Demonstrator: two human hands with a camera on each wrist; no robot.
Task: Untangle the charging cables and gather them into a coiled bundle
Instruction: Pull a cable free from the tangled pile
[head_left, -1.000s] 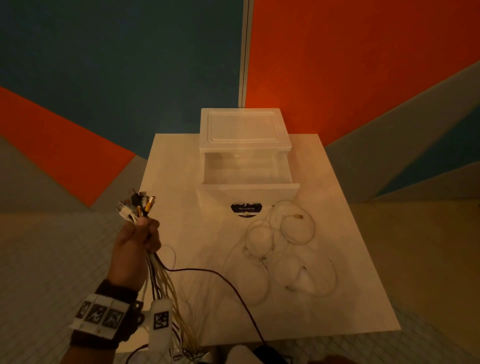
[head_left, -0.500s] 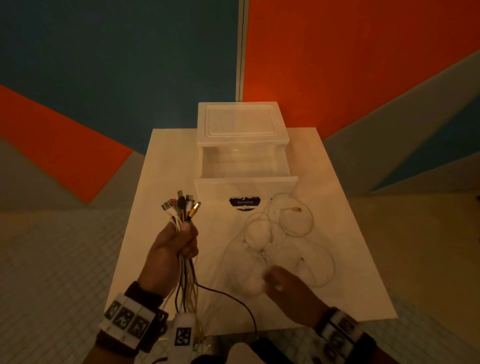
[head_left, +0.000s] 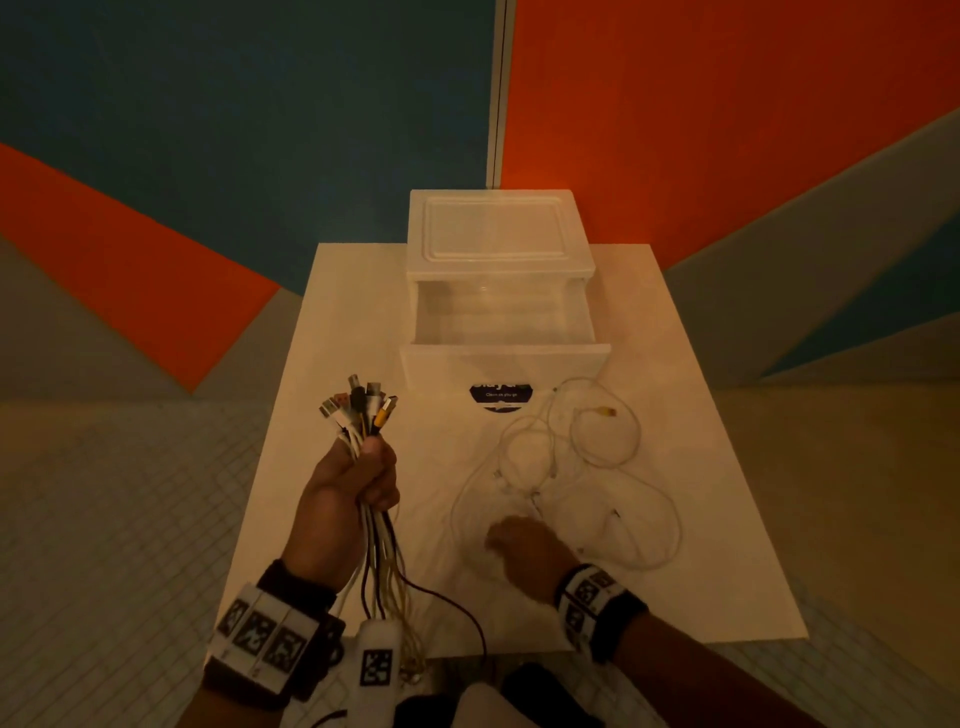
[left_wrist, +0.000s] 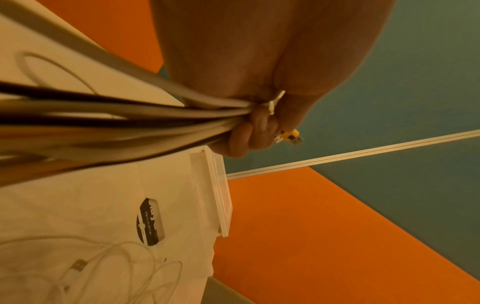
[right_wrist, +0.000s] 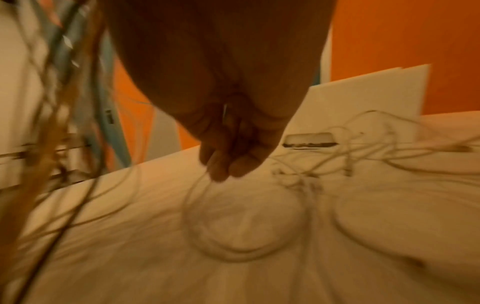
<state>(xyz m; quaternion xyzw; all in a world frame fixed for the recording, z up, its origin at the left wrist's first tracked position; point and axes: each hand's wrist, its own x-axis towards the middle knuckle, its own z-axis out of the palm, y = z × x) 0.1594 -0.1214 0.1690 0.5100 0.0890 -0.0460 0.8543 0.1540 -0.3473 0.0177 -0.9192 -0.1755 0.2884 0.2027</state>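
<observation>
My left hand (head_left: 358, 483) is raised over the table's left side and grips a bundle of cables (head_left: 382, 545), with several plugs (head_left: 358, 410) fanning out above the fist. In the left wrist view the curled fingers (left_wrist: 246, 133) wrap the bundle (left_wrist: 130, 115), and a yellow plug (left_wrist: 289, 136) pokes out. Loose white cables (head_left: 571, 467) lie in tangled loops on the table. My right hand (head_left: 501, 535) is down at their near edge. In the blurred right wrist view its fingertips (right_wrist: 221, 166) pinch the top of one white cable loop (right_wrist: 197, 216).
A white plastic drawer unit (head_left: 498, 234) stands at the table's far side, its drawer (head_left: 504, 358) pulled open towards me. The white table (head_left: 727, 571) is small, with tiled floor all round. A dark cable (head_left: 457, 605) trails from the bundle over the near edge.
My left hand has carried the bundle rightwards over the table. My right hand came into view and reached forward onto the loose white cables.
</observation>
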